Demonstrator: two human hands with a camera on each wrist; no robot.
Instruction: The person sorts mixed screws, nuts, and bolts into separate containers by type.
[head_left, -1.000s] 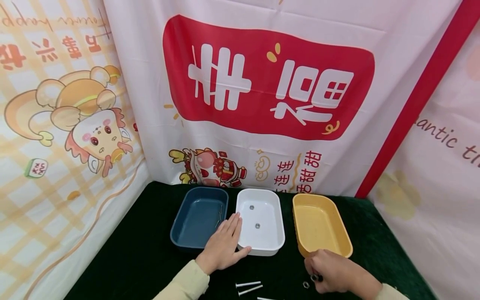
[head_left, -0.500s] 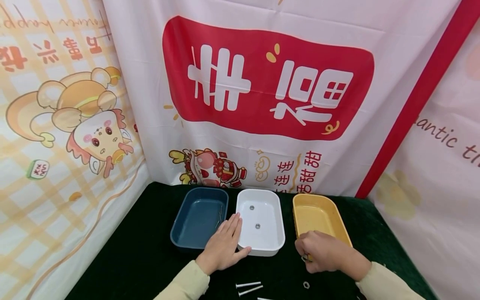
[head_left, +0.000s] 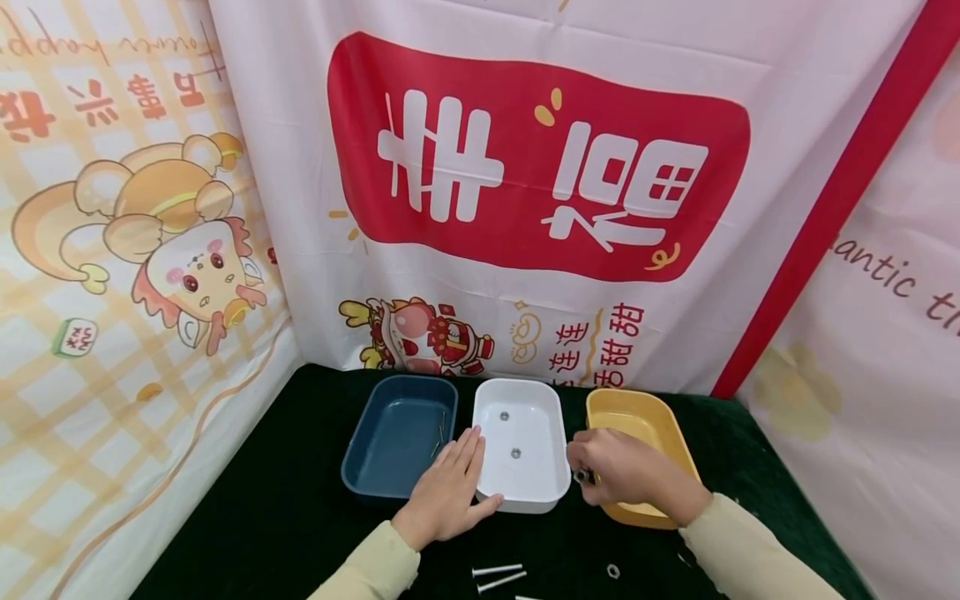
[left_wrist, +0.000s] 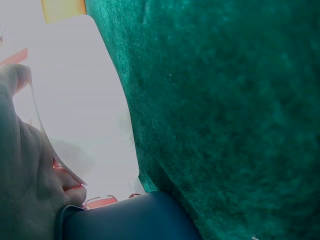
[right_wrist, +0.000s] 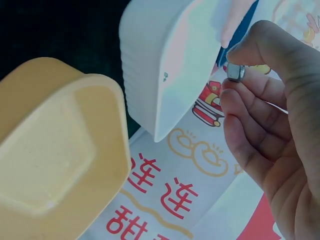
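My right hand point(head_left: 626, 471) pinches a metal nut point(right_wrist: 235, 72) between thumb and forefinger, above the gap where the white tray point(head_left: 551, 492) and the yellow tray point(head_left: 645, 518) stand apart. In the right wrist view the other fingers curl loosely below the nut. My left hand point(head_left: 450, 487) lies with straight fingers along the left rim of the white tray, next to the blue tray point(head_left: 375, 467). Two nuts, one of them the nearer nut point(head_left: 515, 453), lie inside the white tray. A few thin screws point(head_left: 441, 429) rest in the blue tray, partly behind my left fingers.
On the dark green cloth point(head_left: 270, 500) near the front lie several screws, among them a long screw point(head_left: 501, 581). One loose nut point(head_left: 613, 572) lies to their right. A printed curtain point(head_left: 525, 333) hangs right behind the trays.
My right hand has lifted from the cloth in front of the yellow tray and moved forward and left with the nut, toward the white tray. The left hand has stayed put.
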